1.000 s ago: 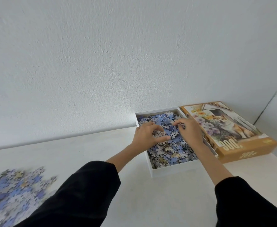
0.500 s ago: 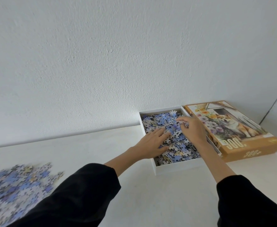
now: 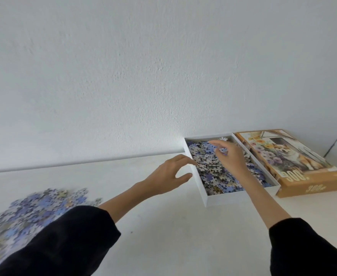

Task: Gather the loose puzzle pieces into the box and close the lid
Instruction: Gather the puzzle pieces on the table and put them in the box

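Head view: half a second ago the left hand (image 3: 169,176) lay flat on the pieces inside the box (image 3: 233,198). Now it has drawn back over the box's 9 o'clock wall and hovers above the table (image 3: 163,236), fingers loosely curved and holding nothing. The right hand (image 3: 231,156) has lifted off the heap and shifted toward the box's 12 o'clock end. Its fingers are spread and drooping, with a few pale pieces just under the tips; I cannot tell whether it touches them.

The white box sits at 1 o'clock against the wall (image 3: 163,66), its lid off, filled with blue and grey pieces. The orange lid (image 3: 307,188) lies touching it on the 3 o'clock side, picture up. The loose puzzle pieces (image 3: 34,212) lie blurred at 9 o'clock, well apart from the box. The left black sleeve (image 3: 64,246) hides the pile's near edge, and the right forearm crosses the box's near corner.
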Demonstrator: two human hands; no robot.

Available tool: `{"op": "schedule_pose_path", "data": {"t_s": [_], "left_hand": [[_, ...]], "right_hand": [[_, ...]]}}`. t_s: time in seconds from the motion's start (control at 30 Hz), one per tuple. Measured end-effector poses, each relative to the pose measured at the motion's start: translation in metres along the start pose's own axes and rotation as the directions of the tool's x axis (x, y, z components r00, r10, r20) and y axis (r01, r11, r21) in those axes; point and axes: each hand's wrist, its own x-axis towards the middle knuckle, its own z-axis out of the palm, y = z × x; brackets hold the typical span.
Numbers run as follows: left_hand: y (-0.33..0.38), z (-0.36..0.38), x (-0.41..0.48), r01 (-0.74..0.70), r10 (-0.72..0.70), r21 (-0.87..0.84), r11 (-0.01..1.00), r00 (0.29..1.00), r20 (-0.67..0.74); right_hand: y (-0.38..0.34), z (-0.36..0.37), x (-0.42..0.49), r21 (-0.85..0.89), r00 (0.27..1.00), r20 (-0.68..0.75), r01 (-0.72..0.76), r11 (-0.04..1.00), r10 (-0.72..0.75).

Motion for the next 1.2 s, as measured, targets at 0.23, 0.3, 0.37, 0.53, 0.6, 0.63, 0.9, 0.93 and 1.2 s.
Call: {"op": "schedule_pose_path", "data": {"t_s": [0.23, 0.3, 0.37, 0.53, 0.6, 0.63, 0.9, 0.93, 1.2], "left_hand": [[-0.015, -0.049, -0.077, 0.09, -0.088, 0.038, 0.995, 0.995, -0.054], [-0.021, -0.061, -0.106, 0.117, -0.113, 0.053, 0.992, 0.992, -0.063], [-0.027, -0.072, -0.134, 0.162, -0.158, 0.056, 0.985, 0.985, -0.072], [-0.045, -0.097, -0.205, 0.287, -0.28, 0.05, 0.957, 0.954, -0.106], [-0.055, -0.108, -0.231, 0.319, -0.309, 0.073, 0.945, 0.944, -0.118], [-0.061, -0.114, -0.244, 0.339, -0.328, 0.08, 0.937, 0.936, -0.126], [-0.119, -0.152, -0.346, 0.614, -0.583, 0.063, 0.787, 0.773, -0.251], [-0.126, -0.156, -0.355, 0.658, -0.631, 0.046, 0.752, 0.738, -0.24], [-0.17, -0.153, -0.377, 0.657, -0.662, 0.129, 0.743, 0.749, -0.003]], "right_hand": [[-0.073, 0.061, -0.022, 0.048, 0.983, 0.151, 0.097, 0.994, -0.103], [-0.092, 0.082, -0.028, 0.052, 0.974, 0.189, 0.113, 0.992, -0.121], [-0.111, 0.102, -0.035, 0.064, 0.966, 0.227, 0.11, 0.992, -0.122], [-0.159, 0.154, -0.054, 0.096, 0.94, 0.309, 0.121, 0.988, -0.145], [-0.177, 0.175, -0.062, 0.121, 0.924, 0.344, 0.133, 0.984, -0.167], [-0.185, 0.186, -0.067, 0.131, 0.916, 0.359, 0.14, 0.982, -0.178], [-0.214, 0.255, -0.102, 0.056, 0.859, 0.507, 0.054, 0.997, -0.075], [-0.214, 0.26, -0.105, 0.045, 0.843, 0.535, 0.033, 0.998, -0.052], [-0.224, 0.279, -0.106, 0.06, 0.724, 0.686, 0.043, 0.997, -0.072]]}}
